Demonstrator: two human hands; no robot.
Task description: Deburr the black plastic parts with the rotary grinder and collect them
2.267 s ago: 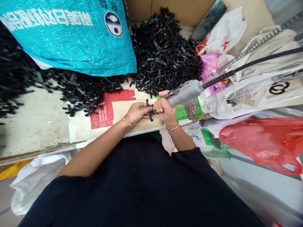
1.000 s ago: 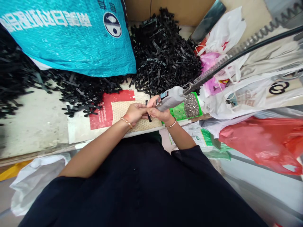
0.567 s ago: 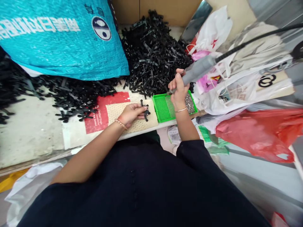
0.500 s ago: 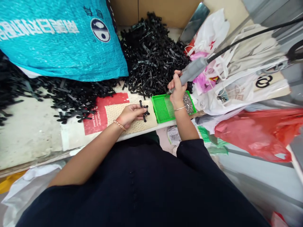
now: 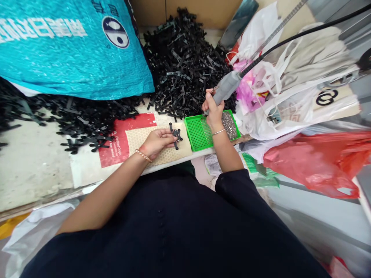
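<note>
Between thumb and fingers, my left hand (image 5: 159, 144) pinches a small black bracket with several arms (image 5: 176, 134), just above a beige honeycomb-textured mat (image 5: 137, 139). My right hand (image 5: 213, 112) is wrapped round a grey electric screwdriver (image 5: 227, 88), its cable running up to the right. The screwdriver's tip points down at the green perforated tray (image 5: 197, 133), though my hand partly hides it. Small silvery screws (image 5: 229, 125) fill the right side of that tray.
A large heap of black parts (image 5: 185, 69) stands behind the tray, with more black parts (image 5: 84, 119) to the left. A blue sack (image 5: 75, 58) lies over them. White plastic bags (image 5: 295, 100) and a red bag (image 5: 313, 162) crowd the right.
My right hand and the screwdriver have shifted slightly left over the tray. The bracket in my left hand has turned a little. The whole view has moved slightly.
</note>
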